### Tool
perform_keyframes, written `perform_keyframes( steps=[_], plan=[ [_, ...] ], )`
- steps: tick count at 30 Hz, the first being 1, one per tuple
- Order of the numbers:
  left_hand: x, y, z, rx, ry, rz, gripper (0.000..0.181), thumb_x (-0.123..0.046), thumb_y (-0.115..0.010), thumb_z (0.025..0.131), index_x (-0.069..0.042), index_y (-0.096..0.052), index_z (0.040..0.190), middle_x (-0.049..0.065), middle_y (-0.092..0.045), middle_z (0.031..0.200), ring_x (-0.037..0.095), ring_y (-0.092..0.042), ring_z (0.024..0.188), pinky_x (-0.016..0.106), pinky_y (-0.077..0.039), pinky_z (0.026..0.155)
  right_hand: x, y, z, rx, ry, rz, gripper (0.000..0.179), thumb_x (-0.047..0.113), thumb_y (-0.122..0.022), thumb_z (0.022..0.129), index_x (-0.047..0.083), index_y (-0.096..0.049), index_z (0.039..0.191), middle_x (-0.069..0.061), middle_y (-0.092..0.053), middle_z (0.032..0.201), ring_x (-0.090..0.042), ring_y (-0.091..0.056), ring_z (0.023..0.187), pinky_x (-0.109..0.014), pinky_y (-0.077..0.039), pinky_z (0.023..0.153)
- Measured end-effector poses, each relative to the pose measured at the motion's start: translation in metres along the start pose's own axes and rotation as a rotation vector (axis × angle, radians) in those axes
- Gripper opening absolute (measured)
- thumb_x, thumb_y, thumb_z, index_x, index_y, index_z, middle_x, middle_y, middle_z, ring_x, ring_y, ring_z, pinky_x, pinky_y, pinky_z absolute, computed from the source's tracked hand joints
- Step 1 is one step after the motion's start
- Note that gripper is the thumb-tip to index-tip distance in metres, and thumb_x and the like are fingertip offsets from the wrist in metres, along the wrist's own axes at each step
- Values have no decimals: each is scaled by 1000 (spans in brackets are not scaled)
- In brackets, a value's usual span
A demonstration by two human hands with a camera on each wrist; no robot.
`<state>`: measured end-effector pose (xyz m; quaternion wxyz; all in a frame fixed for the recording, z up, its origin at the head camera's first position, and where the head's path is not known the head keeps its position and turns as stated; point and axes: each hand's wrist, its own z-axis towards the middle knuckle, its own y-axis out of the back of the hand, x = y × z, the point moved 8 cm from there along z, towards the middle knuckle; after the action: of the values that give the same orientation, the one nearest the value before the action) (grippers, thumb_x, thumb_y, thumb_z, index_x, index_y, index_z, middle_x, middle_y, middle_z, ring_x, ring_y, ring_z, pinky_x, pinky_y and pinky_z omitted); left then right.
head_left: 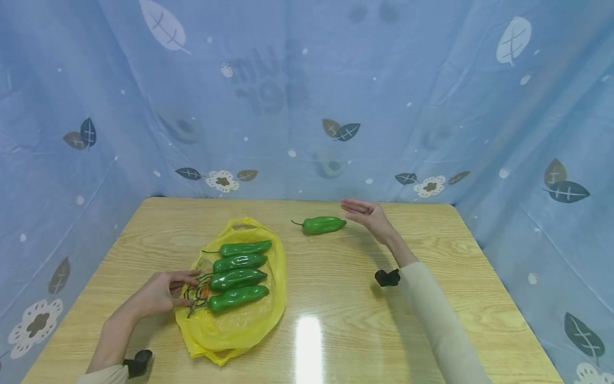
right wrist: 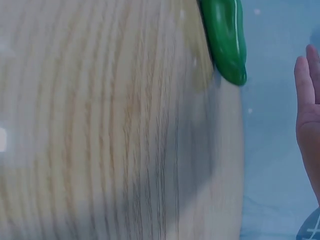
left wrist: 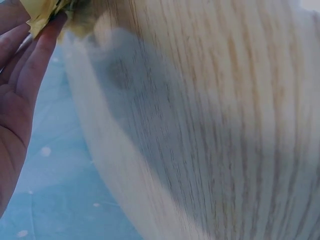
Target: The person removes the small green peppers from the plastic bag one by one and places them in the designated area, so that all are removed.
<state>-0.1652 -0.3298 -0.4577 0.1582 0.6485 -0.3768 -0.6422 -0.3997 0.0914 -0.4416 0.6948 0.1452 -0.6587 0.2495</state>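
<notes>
A yellow plastic bag [head_left: 277, 282] lies spread on the table with several green peppers on it, their stems pointing left; one is the lowest green pepper [head_left: 238, 298]. At the bag's left edge my left hand [head_left: 155, 293] holds the plastic between thumb and fingers, close to the stems. In the left wrist view, the yellow plastic [left wrist: 42, 12] shows at the fingertips. A single green pepper [head_left: 322, 225] lies apart toward the back. Just right of its tip is my right hand [head_left: 371, 217], raised with straight fingers and holding nothing. The right wrist view shows this pepper's tip [right wrist: 230, 55] apart from the fingers.
The wooden table [head_left: 345, 320] ends at the back against a blue patterned curtain [head_left: 288, 106], which also hangs along both sides. Something orange [head_left: 205, 291] shows among the stems on the bag. A bright reflection lies at the front middle.
</notes>
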Motion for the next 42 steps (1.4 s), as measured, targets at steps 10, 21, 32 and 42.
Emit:
perform_keyframes(
  steps=[10,21,32,42],
  plan=[
    [0,0,-1,-6,10,6,41,-12,-81,76,-2,-68,113,23,-49,138,43,-49,121,42,-51,94,9,-25,-14,42,44,-24,45,-10,-60,89,-10,-49,133,-9,-62,126,-26,-56,120,-29,-49,99],
    [-4,0,-1,-5,-18,12,41,-12,-81,76,-2,-68,113,25,-49,137,44,-48,120,43,-50,94,14,-49,-30,101,23,-48,49,-7,-62,89,-11,-45,135,-28,-45,135,-37,-50,123,-36,-47,101],
    [-3,0,0,-9,-33,0,41,-13,-81,76,-2,-68,113,25,-50,137,44,-48,120,43,-50,94,14,-61,-52,126,-9,-52,46,-6,-62,89,-11,-48,133,-30,-48,133,-33,-54,120,-35,-49,99],
    [-1,0,0,-22,-29,16,39,-13,-82,76,-3,-69,111,24,-51,136,44,-47,120,41,-50,94,12,-73,-67,166,-25,-62,45,-3,-65,88,-9,-52,130,-24,-54,130,-26,-59,116,-39,-51,96]
  ],
)
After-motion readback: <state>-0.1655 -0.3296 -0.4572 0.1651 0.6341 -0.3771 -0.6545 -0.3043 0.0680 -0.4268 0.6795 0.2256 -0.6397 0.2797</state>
